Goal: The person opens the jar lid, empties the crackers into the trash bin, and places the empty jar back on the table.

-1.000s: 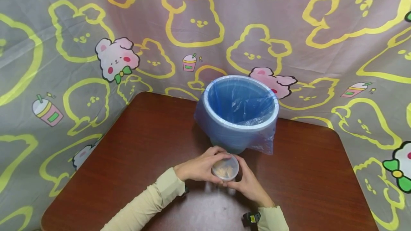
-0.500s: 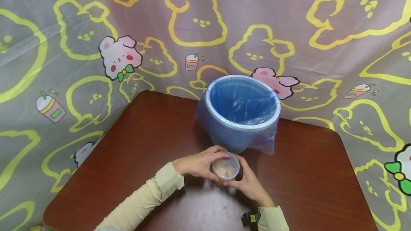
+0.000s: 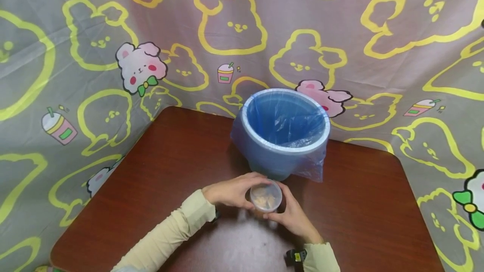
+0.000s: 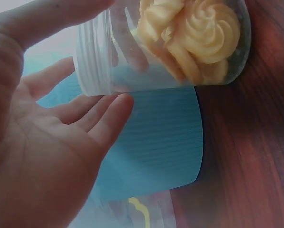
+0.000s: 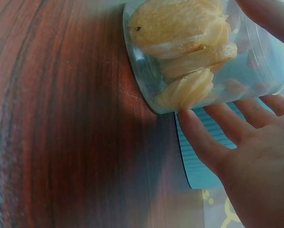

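Note:
Between my two hands is a clear plastic jar [image 3: 266, 197] with a whitish translucent lid [image 4: 92, 61]. Swirled golden cookies [image 4: 210, 31] lie in its lower part, and more of the same cookies [image 5: 180, 28] show in the right wrist view. My left hand [image 3: 231, 191] grips the jar around the lid end, thumb on the near side and fingers on the far side. From the right, my right hand [image 3: 295, 214] holds the jar's body, its thumb across from the fingers. The jar's base is close over the table in both wrist views.
A blue bin [image 3: 281, 151] lined with a thin blue plastic bag [image 3: 311, 169] stands just beyond the jar. The brown wooden table [image 3: 181, 150] has rounded corners. A grey cartoon-print curtain [image 3: 181, 20] hangs behind it and along its sides.
The left thumb has shifted slightly up and left along the near side of the lid. The right hand and jar hold nearly still; the head view has shifted slightly.

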### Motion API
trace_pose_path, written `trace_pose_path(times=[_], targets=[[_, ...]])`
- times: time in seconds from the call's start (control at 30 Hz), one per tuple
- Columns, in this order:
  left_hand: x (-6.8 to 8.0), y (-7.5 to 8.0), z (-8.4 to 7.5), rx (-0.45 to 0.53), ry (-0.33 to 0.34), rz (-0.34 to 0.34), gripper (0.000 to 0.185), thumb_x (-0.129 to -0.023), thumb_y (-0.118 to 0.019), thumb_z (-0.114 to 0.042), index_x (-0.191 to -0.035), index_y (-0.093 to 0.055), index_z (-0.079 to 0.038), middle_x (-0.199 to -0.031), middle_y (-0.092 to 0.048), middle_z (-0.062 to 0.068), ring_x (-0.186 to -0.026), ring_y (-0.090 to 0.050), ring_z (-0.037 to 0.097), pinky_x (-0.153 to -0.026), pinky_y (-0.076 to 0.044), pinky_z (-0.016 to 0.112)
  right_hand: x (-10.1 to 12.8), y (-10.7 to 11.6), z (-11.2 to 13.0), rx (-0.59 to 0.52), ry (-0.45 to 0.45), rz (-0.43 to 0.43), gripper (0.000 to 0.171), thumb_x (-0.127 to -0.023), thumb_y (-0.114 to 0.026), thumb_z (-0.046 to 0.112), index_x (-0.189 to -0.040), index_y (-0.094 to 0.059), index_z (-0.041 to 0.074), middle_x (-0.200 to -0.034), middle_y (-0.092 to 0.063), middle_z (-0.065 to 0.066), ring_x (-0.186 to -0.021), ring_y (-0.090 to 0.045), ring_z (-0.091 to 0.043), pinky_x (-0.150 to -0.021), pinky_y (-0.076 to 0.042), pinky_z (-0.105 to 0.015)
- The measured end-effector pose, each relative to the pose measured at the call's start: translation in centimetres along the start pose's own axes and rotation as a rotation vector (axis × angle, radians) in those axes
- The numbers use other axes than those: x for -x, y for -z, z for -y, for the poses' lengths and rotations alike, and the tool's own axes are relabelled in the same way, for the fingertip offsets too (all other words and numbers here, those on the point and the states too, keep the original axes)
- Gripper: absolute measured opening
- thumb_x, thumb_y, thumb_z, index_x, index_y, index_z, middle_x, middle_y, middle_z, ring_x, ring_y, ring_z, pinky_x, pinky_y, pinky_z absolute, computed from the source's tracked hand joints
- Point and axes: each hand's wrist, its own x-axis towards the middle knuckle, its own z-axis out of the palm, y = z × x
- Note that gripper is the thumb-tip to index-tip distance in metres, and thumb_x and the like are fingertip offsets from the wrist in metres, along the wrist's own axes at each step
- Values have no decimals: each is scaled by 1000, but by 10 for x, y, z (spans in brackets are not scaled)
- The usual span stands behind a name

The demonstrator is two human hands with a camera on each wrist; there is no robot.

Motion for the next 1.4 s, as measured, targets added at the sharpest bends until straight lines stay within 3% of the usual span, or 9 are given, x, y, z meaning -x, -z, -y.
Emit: trace_pose_path(times=[0.43, 0.8, 1.4], targets=[[0, -2, 5, 9, -40, -28, 79, -74, -82, -21, -142, -45, -7, -139, -50, 7, -128, -47, 18, -108, -39, 29, -1, 1, -2, -16, -22, 33, 95, -65, -90, 27, -143, -37, 23, -141, -47, -1, -127, -47, -22, -101, -38, -19], [2, -5, 7, 34, 0, -27, 80, -73, -83, -20, -143, -44, -10, -138, -50, 5, -126, -46, 16, -107, -40, 28, -2, 2, -1, 1, -29, 37, 94, -65, -90, 28, -143, -37, 24, -141, -47, 0, -128, -47, -21, -102, -37, -19], [-2, -7, 6, 13, -13, -33, 83, -72, -83, -25, -144, -43, -10, -140, -47, 8, -128, -45, 18, -107, -39, 28, -2, 2, -2, 30, -51, 32, 95, -65, -90, 30, -143, -36, 24, -143, -46, 0, -130, -45, -20, -104, -36, -24]])
